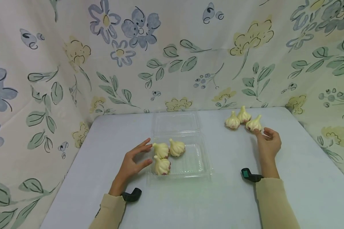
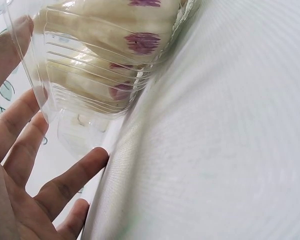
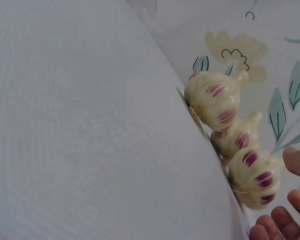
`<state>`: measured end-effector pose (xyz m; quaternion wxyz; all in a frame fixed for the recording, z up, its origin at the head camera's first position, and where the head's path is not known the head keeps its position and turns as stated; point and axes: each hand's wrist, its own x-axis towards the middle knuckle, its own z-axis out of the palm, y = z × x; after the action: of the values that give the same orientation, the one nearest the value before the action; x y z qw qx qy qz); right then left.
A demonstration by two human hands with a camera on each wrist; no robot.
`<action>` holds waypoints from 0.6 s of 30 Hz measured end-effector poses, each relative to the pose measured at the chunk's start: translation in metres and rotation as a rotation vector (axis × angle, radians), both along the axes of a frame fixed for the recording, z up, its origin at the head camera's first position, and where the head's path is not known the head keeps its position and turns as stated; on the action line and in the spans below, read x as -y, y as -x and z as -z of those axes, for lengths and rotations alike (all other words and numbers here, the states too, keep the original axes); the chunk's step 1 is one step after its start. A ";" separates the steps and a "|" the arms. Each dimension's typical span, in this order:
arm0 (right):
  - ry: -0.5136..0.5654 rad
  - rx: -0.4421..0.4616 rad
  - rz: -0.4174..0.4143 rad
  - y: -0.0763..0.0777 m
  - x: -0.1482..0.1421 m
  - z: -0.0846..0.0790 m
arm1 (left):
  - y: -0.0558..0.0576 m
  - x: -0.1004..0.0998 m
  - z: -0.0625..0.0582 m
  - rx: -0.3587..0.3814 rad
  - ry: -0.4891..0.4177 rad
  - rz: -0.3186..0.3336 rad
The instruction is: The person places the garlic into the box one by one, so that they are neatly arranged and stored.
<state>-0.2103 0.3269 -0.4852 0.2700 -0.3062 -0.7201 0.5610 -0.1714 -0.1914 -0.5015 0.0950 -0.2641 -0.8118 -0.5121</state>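
A clear plastic clamshell box [image 1: 193, 160] lies with its lid [image 1: 175, 123] folded back. Three garlic bulbs sit in its left part: one at upper left [image 1: 161, 150], one beside it [image 1: 177, 148], one in front [image 1: 162, 166]. My left hand [image 1: 133, 161] is at the box's left side, fingers spread, thumb and fingertips right at the wall. Three more garlic bulbs cluster at the back right: left [image 1: 232, 121], rear [image 1: 243, 115] and front right [image 1: 254, 124]. At the front right bulb, my right hand [image 1: 269, 145] reaches in, thumb and fingers apart around its near side.
A white cloth covers the table [image 1: 223, 203]. Behind it and along both sides hangs a floral curtain [image 1: 172, 47]. Each wrist wears a black camera, on the left [image 1: 132, 195] and on the right [image 1: 250, 176].
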 end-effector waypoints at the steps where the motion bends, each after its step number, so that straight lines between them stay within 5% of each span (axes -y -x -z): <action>1: 0.006 0.018 -0.009 0.001 -0.001 0.001 | 0.000 0.000 0.000 0.001 0.001 -0.001; 7: 0.010 0.125 -0.089 0.001 -0.006 0.002 | -0.001 0.002 0.000 -0.022 0.004 -0.001; 18: -0.119 0.172 -0.188 0.005 -0.024 0.003 | 0.001 -0.001 0.000 -0.017 0.004 0.004</action>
<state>-0.2158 0.3511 -0.4881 0.1712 -0.2678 -0.7980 0.5120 -0.1720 -0.1901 -0.5016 0.1004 -0.2700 -0.8114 -0.5085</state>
